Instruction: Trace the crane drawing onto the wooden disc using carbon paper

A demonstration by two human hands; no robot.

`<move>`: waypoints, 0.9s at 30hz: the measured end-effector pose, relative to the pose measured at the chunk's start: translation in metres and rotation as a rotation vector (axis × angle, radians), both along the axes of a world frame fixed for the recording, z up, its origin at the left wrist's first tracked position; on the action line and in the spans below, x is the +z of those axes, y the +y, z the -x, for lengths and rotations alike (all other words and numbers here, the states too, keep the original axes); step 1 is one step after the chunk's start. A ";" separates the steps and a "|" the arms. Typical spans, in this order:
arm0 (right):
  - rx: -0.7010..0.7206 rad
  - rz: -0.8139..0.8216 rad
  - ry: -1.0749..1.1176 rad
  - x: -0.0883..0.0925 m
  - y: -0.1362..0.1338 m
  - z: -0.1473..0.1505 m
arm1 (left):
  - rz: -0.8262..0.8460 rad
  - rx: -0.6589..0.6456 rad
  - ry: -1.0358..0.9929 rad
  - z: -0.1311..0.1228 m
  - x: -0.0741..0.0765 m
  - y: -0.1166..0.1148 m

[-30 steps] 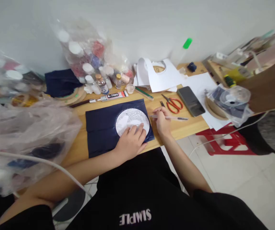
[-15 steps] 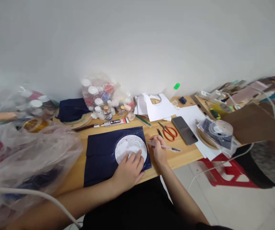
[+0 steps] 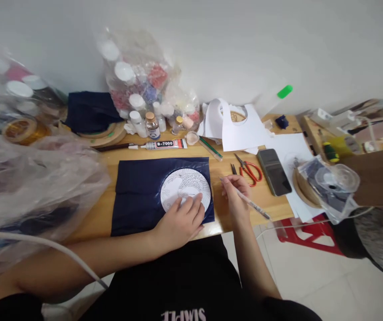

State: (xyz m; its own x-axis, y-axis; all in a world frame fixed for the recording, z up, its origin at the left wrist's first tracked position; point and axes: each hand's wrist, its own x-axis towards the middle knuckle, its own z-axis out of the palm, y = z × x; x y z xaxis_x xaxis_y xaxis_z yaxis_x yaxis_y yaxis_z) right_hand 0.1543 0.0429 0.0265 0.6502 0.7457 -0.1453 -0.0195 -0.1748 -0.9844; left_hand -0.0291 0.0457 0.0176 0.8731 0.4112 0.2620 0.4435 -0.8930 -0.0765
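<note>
My left hand point(image 3: 181, 220) lies spread over the lower part of a round white paper point(image 3: 191, 180) printed with fine black line work. Under that paper is a dark blue cloth point(image 3: 136, 191), spread on the wooden table. To the right of the cloth, my right hand point(image 3: 236, 194) is closed around a slim pale pen point(image 3: 253, 206). The pen's tip points left toward the paper's edge, apart from it. Beyond the right hand lie orange-handled scissors point(image 3: 252, 173) and a small dark pointed tool point(image 3: 233, 169).
Behind the cloth are a B-7000 glue tube point(image 3: 166, 144), a green pencil point(image 3: 210, 148) and small bottles point(image 3: 152, 125). A phone point(image 3: 274, 172) lies to the right. Plastic bags point(image 3: 38, 178) crowd the left, with a white cable point(image 3: 44, 240) across my left arm. Another person sits at far right.
My right hand has drawn back slightly to the right from the paper's edge, the pen now slanting more steeply. My left hand stays on the paper. The view has tilted downward.
</note>
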 end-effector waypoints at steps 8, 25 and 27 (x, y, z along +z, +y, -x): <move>-0.002 -0.058 -0.120 -0.009 -0.002 0.020 | -0.005 -0.016 -0.012 -0.001 0.001 0.002; -0.045 -0.036 -0.026 -0.016 0.002 0.023 | 0.013 -0.043 0.045 0.000 0.004 0.003; -0.046 -0.041 -0.022 -0.016 0.002 0.022 | 0.008 -0.040 0.049 0.000 0.005 0.003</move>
